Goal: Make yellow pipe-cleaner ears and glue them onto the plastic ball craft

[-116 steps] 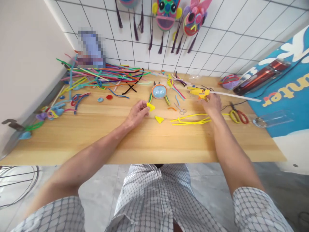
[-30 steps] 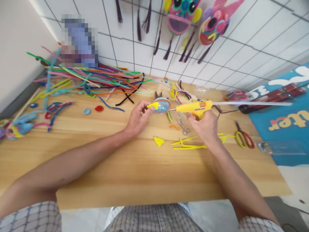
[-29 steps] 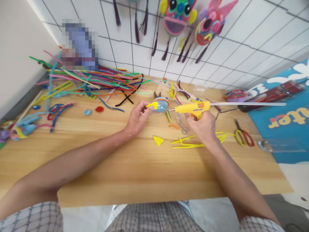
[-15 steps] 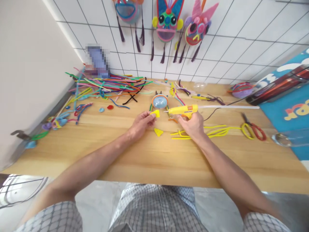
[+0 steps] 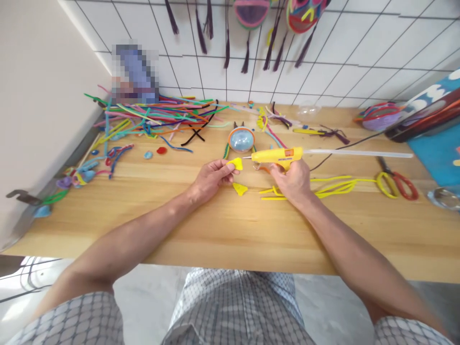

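- Left hand (image 5: 212,179): thumb and fingers pinch a small yellow piece (image 5: 236,164); it's held above the table (image 5: 215,230), near the middle, just on the near side of the blue oval.
- Right hand (image 5: 295,182): wrapped around the grip of a yellow glue gun (image 5: 276,155); index finger around the trigger area, exact trigger position can't be told.
- Glue gun nozzle points left, tip right at the upper edge of the held yellow piece. Contact or small gap: can't tell.
- Long translucent glue stick (image 5: 359,153) sticks out the back of the gun, to the right.
- Second yellow piece (image 5: 240,189), roughly triangular, lies flat on the table just below the left fingertips.
- Blue oval with orange rim (image 5: 241,140) sits beyond the hands, green-and-yellow legs at its lower sides, two dark points at its top.
- Yellow strips (image 5: 334,186) lie beside and partly behind the right hand, running toward scissors (image 5: 397,184) with one yellow and one red handle.
- Back left: heap of multicolored fuzzy sticks (image 5: 161,117). In front of it, a red disc (image 5: 161,150) and a light blue disc (image 5: 148,155) side by side, apart.
- Back wall: decorated masks (image 5: 251,12) cut off by the top edge, dark tassels (image 5: 245,57) hanging below.
- Right end: dark red cylinder (image 5: 431,115), partly cut off.
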A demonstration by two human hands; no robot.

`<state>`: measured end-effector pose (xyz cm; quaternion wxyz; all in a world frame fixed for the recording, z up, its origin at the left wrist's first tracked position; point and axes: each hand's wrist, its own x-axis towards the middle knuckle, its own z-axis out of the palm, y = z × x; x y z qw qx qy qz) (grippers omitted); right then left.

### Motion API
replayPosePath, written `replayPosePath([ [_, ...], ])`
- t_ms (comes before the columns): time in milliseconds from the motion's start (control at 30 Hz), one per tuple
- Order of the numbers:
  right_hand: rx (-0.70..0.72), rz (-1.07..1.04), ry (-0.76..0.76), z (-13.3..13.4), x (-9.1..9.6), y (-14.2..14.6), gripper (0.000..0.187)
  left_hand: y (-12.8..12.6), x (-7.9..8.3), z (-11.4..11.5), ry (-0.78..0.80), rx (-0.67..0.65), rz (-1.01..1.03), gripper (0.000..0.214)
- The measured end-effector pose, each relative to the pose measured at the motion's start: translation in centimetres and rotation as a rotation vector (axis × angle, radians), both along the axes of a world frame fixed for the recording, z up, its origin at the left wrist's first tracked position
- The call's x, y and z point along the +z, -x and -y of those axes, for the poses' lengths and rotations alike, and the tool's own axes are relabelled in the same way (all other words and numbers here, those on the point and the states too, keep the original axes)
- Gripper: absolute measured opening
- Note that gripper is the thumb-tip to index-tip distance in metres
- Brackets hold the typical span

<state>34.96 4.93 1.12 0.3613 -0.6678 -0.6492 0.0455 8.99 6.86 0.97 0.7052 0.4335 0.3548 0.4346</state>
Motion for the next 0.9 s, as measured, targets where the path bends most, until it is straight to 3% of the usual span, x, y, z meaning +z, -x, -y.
replayPosePath([
  [900, -0.004, 0.053, 0.001, -0.03, -0.11, 0.11, 0.012, 0.13, -0.16, -0.12, -0.021, -0.021, -0.004, 0.05],
])
